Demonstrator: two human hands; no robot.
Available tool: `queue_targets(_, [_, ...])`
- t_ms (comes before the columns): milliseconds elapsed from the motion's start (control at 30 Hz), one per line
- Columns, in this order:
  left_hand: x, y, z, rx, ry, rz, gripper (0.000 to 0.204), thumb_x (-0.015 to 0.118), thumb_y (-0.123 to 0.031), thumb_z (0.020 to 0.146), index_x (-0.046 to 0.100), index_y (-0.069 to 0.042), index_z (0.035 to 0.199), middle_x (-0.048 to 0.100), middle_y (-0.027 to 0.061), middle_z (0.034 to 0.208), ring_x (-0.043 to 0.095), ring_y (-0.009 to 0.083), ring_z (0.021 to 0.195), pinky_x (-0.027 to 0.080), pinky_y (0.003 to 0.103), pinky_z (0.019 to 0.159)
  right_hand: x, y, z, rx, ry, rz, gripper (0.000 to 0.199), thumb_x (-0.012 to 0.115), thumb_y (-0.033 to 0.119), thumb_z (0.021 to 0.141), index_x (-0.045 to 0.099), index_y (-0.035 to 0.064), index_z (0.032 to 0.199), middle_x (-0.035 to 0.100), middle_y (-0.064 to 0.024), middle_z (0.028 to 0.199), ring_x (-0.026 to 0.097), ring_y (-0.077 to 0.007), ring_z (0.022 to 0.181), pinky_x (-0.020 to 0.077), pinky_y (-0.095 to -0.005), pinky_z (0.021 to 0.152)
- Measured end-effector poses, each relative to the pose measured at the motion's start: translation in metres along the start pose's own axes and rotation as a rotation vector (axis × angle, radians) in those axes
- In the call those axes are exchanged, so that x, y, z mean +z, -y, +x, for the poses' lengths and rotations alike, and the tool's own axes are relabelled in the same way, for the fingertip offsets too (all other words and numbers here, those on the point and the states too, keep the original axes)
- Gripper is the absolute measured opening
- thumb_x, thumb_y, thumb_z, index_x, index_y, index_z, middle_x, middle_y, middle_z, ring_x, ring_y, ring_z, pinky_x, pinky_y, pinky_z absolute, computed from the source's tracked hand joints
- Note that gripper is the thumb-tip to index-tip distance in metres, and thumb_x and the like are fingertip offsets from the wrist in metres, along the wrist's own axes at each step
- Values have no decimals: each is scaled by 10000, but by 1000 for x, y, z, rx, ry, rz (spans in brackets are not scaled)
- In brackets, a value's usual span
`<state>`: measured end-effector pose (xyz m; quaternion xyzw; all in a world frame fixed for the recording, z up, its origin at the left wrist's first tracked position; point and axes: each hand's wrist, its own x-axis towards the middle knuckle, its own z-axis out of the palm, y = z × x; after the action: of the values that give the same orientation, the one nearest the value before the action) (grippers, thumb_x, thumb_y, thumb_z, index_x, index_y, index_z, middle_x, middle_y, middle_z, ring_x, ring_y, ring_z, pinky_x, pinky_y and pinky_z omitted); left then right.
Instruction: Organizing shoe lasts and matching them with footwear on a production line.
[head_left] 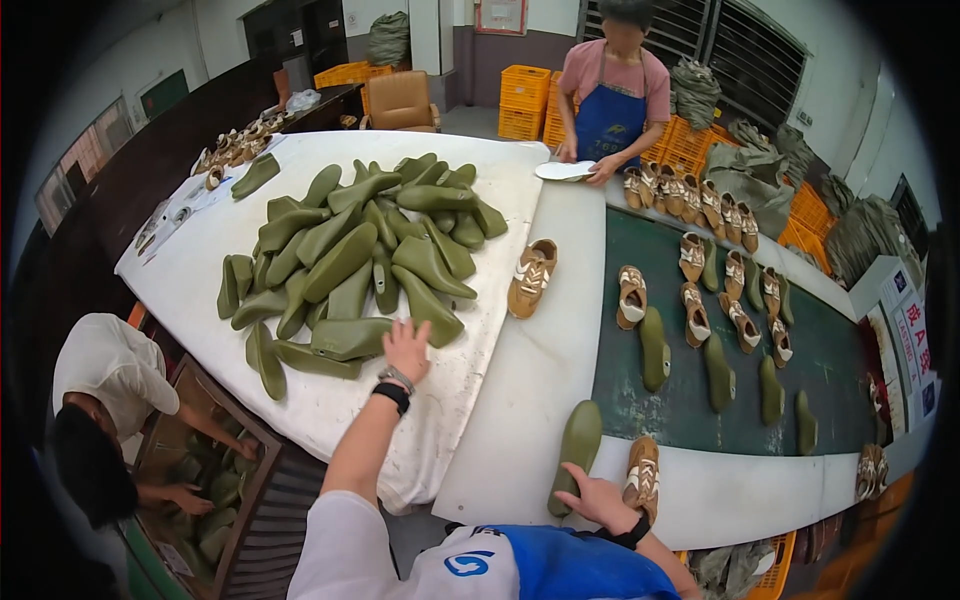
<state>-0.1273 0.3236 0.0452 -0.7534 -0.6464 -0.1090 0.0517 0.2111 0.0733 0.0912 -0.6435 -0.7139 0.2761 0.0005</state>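
Observation:
My left hand [407, 352] reaches over the near edge of a heap of green shoe lasts [345, 260], its fingers spread. Its fingertips lie beside one last [352, 338] pointing toward it and another [428, 305] just beyond; whether they touch either is unclear. My right hand [598, 498] is low on the white table edge, thumb and forefinger apart over the near end of a single green last [577, 450]. Right beside that hand stands a brown sneaker with white stripes [642, 475], partly behind my wrist. The other right fingers are hidden.
A dark green conveyor belt [640, 390] carries several brown sneakers and lasts. One sneaker [532, 278] sits on the white ledge. Across it, a person in a blue apron [612, 120] holds a white sole-shaped piece [565, 171]. At left, another person [110, 380] bends over a bin of lasts [215, 500].

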Motion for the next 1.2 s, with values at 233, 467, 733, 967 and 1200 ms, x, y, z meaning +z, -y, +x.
queue_targets(233, [-15,120,30,-117,409,298,746,650,-293,686,317,-203,1347,424,196,1275,348,351,1242,242,534,1010,13,3,4,39,-82,90,467,594,365,784,447,173,1183,613,-150,658,609,-359,638,478,-437,572])
queue_targets(467, [-53,38,18,5,686,-260,1022,728,-482,568,246,-59,1364,555,233,1085,569,374,976,449,371,867,13,3,18,39,-92,98,458,595,374,775,454,176,1163,612,-153,641,607,-364,618,477,-446,559])
queue_targets(733, [-35,-32,-13,-433,1264,-1665,525,600,-323,839,446,-4,1227,562,102,1136,570,187,1004,457,337,897,20,0,22,58,-131,151,454,597,370,774,460,180,1162,616,-167,666,607,-374,641,484,-452,586])
queue_targets(967, [-44,-20,70,-506,1001,-1741,404,587,-303,829,523,-45,1133,598,81,1069,599,178,928,496,349,822,24,-2,20,102,-119,156,452,604,366,767,481,183,1162,613,-161,666,612,-355,644,487,-437,590])
queue_targets(1200, [-1,4,235,-305,-28,-497,317,577,-143,777,535,-10,1062,586,177,1017,602,317,865,513,405,706,28,-1,27,64,-146,162,444,593,381,776,482,223,1176,588,-130,594,598,-321,564,474,-411,514])
